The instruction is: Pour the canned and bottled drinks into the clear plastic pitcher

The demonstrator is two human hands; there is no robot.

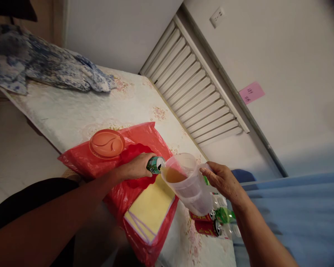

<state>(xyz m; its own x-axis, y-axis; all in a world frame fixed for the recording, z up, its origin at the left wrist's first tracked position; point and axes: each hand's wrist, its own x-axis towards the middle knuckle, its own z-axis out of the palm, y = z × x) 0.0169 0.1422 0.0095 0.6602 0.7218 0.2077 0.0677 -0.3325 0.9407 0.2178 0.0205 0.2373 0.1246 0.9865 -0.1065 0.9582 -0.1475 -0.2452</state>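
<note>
My left hand [140, 165] is closed around a green drink can [153, 165], tipped over the rim of a translucent plastic pitcher [193, 189]. Pale liquid runs from the can's opening into the pitcher, where an amber liquid [174, 175] shows inside. With my right hand [221, 181] I grip the pitcher's handle, and the pitcher leans toward the can. Below my left hand lies a red plastic bag [144, 135]. On it are a folded yellow cloth [151, 207] and an orange round lid [107, 143]; a red scalloped item [136, 182] is partly hidden by my left hand.
Red cans [207, 228] and several plastic bottles, one of them green [225, 215], are beside the pitcher. A blue patterned cloth [69, 72] lies at the table's far left. A radiator [196, 85] runs along the wall, and a blue curtain [295, 211] hangs at right.
</note>
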